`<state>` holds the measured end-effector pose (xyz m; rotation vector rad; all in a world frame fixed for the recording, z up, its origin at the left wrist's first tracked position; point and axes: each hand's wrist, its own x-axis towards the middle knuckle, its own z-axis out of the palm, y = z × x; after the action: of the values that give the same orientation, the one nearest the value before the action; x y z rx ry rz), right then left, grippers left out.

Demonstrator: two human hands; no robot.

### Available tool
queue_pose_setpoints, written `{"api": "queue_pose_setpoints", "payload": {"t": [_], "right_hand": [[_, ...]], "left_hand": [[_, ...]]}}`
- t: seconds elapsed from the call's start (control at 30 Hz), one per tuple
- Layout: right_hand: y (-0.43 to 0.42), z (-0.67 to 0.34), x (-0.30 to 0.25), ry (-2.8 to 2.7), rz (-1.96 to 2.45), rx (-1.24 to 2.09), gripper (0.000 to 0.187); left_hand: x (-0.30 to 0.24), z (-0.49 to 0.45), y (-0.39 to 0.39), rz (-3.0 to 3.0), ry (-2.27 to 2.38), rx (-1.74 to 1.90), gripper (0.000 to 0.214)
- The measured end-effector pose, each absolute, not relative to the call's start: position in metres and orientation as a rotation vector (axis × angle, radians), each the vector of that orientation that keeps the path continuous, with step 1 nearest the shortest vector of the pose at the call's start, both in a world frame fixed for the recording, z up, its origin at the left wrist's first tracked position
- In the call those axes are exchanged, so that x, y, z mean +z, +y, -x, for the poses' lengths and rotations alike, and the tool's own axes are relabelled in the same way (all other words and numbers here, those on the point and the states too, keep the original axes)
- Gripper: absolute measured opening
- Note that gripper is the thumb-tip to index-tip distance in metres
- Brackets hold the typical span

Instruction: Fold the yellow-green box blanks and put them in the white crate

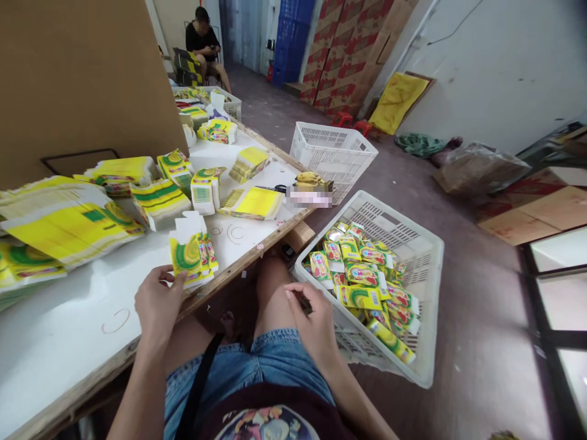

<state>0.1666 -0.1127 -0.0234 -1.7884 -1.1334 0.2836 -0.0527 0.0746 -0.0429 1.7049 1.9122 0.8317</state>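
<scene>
Between the thumb and fingers of my left hand [159,302] is a yellow and green carton [188,253] with white flaps standing up at its top. It is at the front edge of the white tabletop. My right hand [314,321] hovers over my thigh, next to the near corner of a white plastic crate [433,287]. Its thumb and index fingertips are drawn together, with nothing visible in them. Inside the crate lies a heap of small filled-out cartons [364,274], yellow, green and red.
Stacks of flat yellow cartons [68,214] cover the table's left part, with more bundles [252,201] farther along. Scissors [279,189] and bananas [312,179] lie near the table edge. Another white crate [332,150] stands beyond. A person [204,46] sits at the back.
</scene>
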Motion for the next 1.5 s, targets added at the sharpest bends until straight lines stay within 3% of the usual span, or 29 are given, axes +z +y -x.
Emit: {"api": "queue_pose_setpoints", "payload": {"t": [0.17, 0.3, 0.5, 0.8, 0.93, 1.03, 1.13, 1.23, 1.37, 1.5], "right_hand": [[-0.106, -0.155, -0.005, -1.242, 1.658, 0.154, 0.023], [-0.1, -0.144, 0.006, -1.432, 1.575, 0.175, 0.049], [-0.105, -0.143, 0.0, -1.115, 1.552, 0.377, 0.024], [-0.113, -0.127, -0.007, -0.987, 1.39, 0.596, 0.008], [-0.115, -0.131, -0.015, -0.923, 1.51, 0.411, 0.032], [-0.116, -0.137, -0.024, -0.954, 1.595, 0.543, 0.013], [-0.116, -0.144, -0.029, -0.881, 1.629, 0.629, 0.024], [-0.117, -0.151, -0.028, -0.782, 1.533, 0.62, 0.016], [-0.124, -0.163, -0.021, -0.906, 1.378, 0.7, 0.035], [-0.131, -0.175, -0.012, -1.038, 1.381, 0.889, 0.023]], "left_hand": [[-0.009, 0.043, 0.028, -1.739, 1.54, 1.069, 0.028], [0.006, 0.011, -0.019, -1.879, 0.863, 0.804, 0.016], [0.001, -0.007, -0.037, -1.657, 0.753, 0.635, 0.022], [-0.017, -0.02, -0.041, -0.786, 0.437, 0.425, 0.041], [-0.027, -0.023, -0.041, -0.741, 0.616, 0.542, 0.04], [-0.033, -0.023, -0.041, -0.885, 0.728, 0.606, 0.04], [-0.032, -0.024, -0.043, -1.054, 0.755, 0.627, 0.042], [-0.025, -0.024, -0.045, -1.109, 0.682, 0.639, 0.057], [-0.015, -0.017, -0.037, -1.118, 0.51, 0.531, 0.063], [-0.012, -0.009, -0.03, -1.069, 0.444, 0.379, 0.052]]}}
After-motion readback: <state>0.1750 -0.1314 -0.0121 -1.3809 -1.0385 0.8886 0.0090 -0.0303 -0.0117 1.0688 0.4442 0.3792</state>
